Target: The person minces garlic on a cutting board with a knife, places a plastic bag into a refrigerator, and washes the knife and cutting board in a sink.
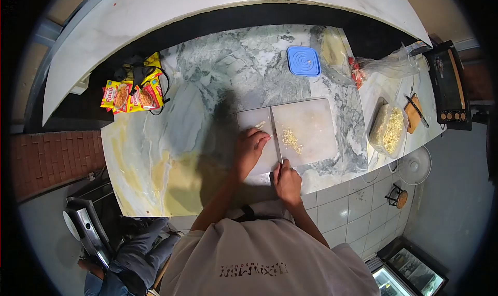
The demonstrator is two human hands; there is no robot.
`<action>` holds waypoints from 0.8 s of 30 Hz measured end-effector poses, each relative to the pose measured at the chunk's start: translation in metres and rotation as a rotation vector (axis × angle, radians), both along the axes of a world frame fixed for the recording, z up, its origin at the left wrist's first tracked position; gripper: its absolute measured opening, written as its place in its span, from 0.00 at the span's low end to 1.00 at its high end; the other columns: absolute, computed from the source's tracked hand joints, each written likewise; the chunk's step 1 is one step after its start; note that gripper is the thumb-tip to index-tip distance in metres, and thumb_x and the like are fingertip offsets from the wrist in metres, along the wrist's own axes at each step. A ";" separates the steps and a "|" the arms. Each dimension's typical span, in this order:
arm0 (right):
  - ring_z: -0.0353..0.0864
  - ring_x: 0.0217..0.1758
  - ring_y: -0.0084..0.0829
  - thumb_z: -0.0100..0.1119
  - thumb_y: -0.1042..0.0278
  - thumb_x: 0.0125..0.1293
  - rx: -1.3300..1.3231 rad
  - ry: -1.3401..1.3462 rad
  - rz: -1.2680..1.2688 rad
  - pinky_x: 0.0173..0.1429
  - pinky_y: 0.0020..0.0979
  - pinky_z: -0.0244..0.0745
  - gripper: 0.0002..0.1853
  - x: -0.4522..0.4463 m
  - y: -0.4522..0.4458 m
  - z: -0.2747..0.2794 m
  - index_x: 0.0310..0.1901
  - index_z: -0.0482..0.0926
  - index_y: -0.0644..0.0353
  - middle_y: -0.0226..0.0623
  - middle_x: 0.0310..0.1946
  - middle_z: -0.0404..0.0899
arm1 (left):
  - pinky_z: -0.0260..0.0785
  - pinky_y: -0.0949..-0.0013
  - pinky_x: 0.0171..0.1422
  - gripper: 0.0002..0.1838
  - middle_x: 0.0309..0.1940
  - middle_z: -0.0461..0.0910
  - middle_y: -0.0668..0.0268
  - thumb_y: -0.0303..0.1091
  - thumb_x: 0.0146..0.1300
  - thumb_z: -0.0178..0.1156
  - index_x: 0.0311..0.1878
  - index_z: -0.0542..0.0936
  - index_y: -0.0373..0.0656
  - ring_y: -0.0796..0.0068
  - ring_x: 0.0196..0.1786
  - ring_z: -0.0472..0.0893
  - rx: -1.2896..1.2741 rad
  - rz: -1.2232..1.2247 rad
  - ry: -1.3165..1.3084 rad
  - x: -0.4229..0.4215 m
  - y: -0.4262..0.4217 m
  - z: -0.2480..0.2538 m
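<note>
A white cutting board lies on the marble counter in front of me. My right hand is wrapped round the handle of a kitchen knife, whose long blade points away from me across the board. Left of the blade, my left hand rests on the board with bent fingers pressed together. Whatever its fingertips hold is too small to make out. A pale elongated piece lies just beyond those fingers. Small chopped pale yellow bits are scattered to the right of the blade.
A blue square lid lies beyond the board. To the right stand a plastic tub of pale chopped pieces, a small wooden board with a knife, and an oven. Yellow packets lie at left. Another person is at lower left.
</note>
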State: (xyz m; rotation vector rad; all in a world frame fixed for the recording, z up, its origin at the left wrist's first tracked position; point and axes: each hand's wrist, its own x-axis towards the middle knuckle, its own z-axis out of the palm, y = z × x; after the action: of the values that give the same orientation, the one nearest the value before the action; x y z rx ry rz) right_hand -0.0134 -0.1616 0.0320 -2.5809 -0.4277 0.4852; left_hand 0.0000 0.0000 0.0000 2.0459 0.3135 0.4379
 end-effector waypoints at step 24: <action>0.79 0.25 0.60 0.48 0.66 0.69 0.032 0.024 0.028 0.28 0.52 0.73 0.11 0.005 0.002 0.011 0.43 0.70 0.68 0.57 0.19 0.77 | 0.69 0.63 0.43 0.03 0.30 0.79 0.66 0.29 0.53 0.69 0.31 0.84 0.44 0.63 0.36 0.78 0.112 -0.021 -0.066 -0.002 0.001 -0.007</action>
State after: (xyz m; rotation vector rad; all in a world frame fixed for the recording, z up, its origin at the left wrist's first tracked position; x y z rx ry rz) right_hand -0.0082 -0.1596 0.0433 -2.5389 -0.4603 0.5139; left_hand -0.0016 0.0009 -0.0069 2.1366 0.2321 0.5191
